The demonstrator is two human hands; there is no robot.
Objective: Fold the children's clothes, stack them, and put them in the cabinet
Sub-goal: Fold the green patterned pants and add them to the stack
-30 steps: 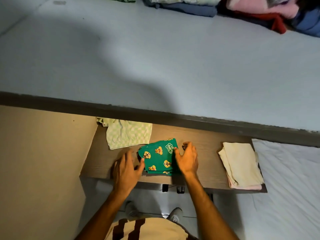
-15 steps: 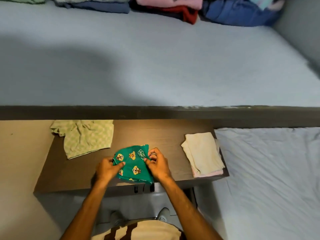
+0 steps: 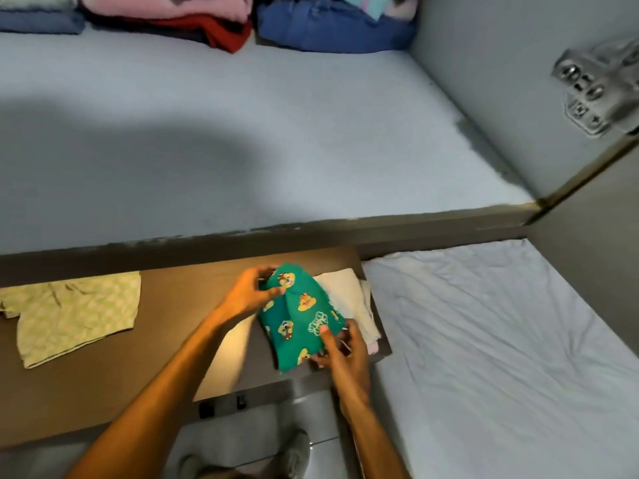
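Observation:
A folded green garment (image 3: 299,319) with cartoon prints is held over the right end of the brown table (image 3: 166,344). My left hand (image 3: 250,292) grips its far edge and my right hand (image 3: 340,347) pinches its near right corner. Under and behind it lies a cream and pink folded stack (image 3: 352,299), partly hidden by the green garment. A light green checked garment (image 3: 72,316) lies unfolded at the table's left. Above the table is a grey cabinet shelf (image 3: 276,140).
Folded clothes in pink, red and blue (image 3: 242,22) line the back of the shelf. The cabinet's side wall carries a metal hinge (image 3: 594,84). A bed with a white sheet (image 3: 501,357) lies to the right of the table. My shoes (image 3: 294,454) show below.
Both hands lifted the green garment off the middle of the table and carried it right, over the cream stack. The view swung to the right.

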